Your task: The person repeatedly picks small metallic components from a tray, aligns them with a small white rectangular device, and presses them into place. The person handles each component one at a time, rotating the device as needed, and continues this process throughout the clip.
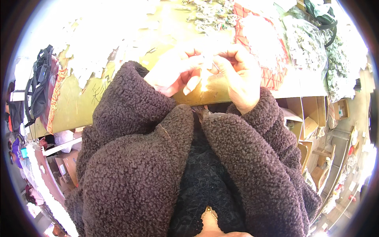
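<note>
My left hand (177,73) and my right hand (239,75) meet over the near edge of a yellow-green table (154,37). Thumb and fingers are pinched together on both, the fingertips almost touching. Glare washes out whatever small thing lies between them, so its kind cannot be read. Just to the right of my right hand sits a red lattice basket (276,75) heaped with pale, overexposed pieces. Beyond my hands, small greenish-white tangled pieces (213,15) lie strewn on the tabletop.
Clear plastic bags (306,43) of pale green material stand at the right, with a dark green bag (321,14) behind. A black bag (39,77) rests on the table's left end. Cardboard boxes (310,126) fill the space below right. Bright white glare hides the far left tabletop.
</note>
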`<state>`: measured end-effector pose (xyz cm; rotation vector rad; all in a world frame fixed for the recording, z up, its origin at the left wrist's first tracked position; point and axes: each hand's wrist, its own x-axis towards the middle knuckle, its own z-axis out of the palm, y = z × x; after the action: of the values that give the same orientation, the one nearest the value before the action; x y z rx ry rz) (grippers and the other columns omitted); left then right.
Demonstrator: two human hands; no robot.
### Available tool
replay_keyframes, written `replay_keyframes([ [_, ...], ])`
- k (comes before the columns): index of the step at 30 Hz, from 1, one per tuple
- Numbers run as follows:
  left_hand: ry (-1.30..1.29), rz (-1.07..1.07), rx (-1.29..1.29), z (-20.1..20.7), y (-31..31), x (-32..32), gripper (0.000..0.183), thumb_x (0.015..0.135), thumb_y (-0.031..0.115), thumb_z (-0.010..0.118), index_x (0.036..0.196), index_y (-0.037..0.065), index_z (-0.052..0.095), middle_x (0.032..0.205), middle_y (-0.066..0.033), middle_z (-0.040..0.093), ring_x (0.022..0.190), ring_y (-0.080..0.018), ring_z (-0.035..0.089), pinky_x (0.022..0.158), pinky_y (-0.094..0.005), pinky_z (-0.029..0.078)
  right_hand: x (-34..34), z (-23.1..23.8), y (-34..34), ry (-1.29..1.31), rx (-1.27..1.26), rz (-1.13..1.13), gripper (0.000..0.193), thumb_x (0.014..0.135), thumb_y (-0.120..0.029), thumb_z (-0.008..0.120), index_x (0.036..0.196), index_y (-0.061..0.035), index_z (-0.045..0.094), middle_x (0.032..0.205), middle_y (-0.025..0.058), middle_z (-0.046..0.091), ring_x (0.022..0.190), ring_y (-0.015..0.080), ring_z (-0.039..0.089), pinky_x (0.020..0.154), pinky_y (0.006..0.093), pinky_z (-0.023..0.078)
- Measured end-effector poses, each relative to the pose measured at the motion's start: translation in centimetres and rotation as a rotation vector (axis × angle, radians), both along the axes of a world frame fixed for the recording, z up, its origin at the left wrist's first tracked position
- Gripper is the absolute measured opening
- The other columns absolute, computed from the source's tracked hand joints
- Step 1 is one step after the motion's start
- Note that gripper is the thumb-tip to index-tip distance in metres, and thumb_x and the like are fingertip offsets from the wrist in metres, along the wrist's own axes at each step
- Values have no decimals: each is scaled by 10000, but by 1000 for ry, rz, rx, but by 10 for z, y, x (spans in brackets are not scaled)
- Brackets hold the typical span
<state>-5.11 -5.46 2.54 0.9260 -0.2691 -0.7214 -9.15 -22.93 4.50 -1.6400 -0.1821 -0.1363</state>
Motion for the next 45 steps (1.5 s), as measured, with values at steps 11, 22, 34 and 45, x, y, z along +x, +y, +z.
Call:
replay_keyframes([
  [11, -37, -27, -38, 2, 1, 1, 258, 865, 162, 611, 1037, -16, 535, 892, -133, 636, 493, -131, 565, 359, -202, 406, -1, -6, 0, 30, 97, 79, 121, 872, -14, 577, 991, 4, 584, 865, 43, 615, 781, 103, 579, 736, 237, 473],
  [22, -20, 25, 64, -3, 0, -1, 221, 901, 151, 558, 1035, -23, 534, 864, -142, 639, 400, -119, 489, 344, -213, 387, -5, -8, 0, 18, -32, 53, 88, 882, 0, 559, 967, 10, 580, 836, 32, 606, 740, 92, 565, 703, 224, 473],
  [34, -114, 27, 215, 3, 2, -4, 199, 879, 150, 600, 968, -22, 552, 715, -91, 612, 394, -118, 495, 339, -217, 373, -6, 5, -6, -614, -909, -35, 180, 748, 2, 616, 925, -26, 610, 766, 130, 611, 676, 261, 617, 609, 325, 496],
  [45, -78, 88, 211, 13, -3, -8, 295, 875, 157, 604, 1059, -54, 515, 848, -132, 637, 372, -87, 469, 346, -187, 361, -8, 5, -11, -578, -856, -37, 185, 750, -78, 635, 918, -5, 608, 779, 124, 613, 671, 267, 598, 618, 365, 495],
])
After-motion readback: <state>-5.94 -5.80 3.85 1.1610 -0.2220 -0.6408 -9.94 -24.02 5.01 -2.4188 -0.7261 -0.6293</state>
